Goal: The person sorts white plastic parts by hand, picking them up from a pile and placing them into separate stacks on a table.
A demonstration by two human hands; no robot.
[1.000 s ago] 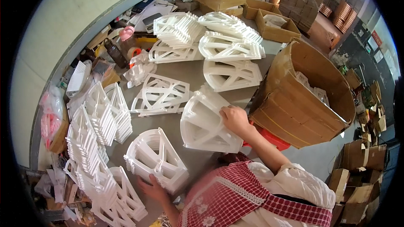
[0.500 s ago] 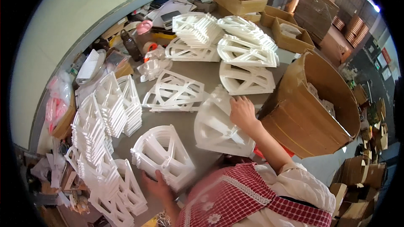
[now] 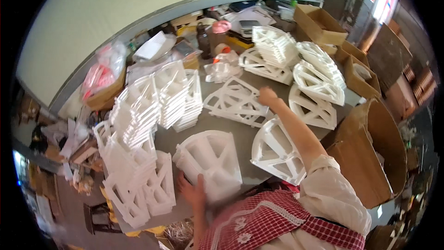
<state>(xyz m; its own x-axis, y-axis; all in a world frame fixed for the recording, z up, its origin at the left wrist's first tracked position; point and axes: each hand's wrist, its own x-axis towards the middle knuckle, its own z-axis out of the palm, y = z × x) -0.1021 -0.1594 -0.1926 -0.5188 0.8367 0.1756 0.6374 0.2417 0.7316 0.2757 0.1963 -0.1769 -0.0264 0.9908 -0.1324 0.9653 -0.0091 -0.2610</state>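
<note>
My left hand (image 3: 192,190) is against the lower left side of a stack of white fan-shaped plastic frames (image 3: 210,159) at the near middle of the table. Its thumb lies over the stack's edge and its fingers are along the side. Farther off, my right hand (image 3: 268,96) has its fingers curled at the right corner of a white openwork frame (image 3: 235,102) lying flat. Those fingertips are partly blurred. Under my right forearm lies another group of white fan-shaped frames (image 3: 277,150), close to the front edge.
Tall stacks of white frames (image 3: 138,111) fill the table's left side. More stacks (image 3: 275,48) stand at the back right. A large open carton (image 3: 365,157) is at the right, with smaller cartons (image 3: 319,25) behind. A pink-lidded jar (image 3: 221,30) stands among clutter at the back.
My right hand has left the fan-shaped frames at the right and reached to the flat middle frame. My left hand stays at its stack. The whole view has shifted.
</note>
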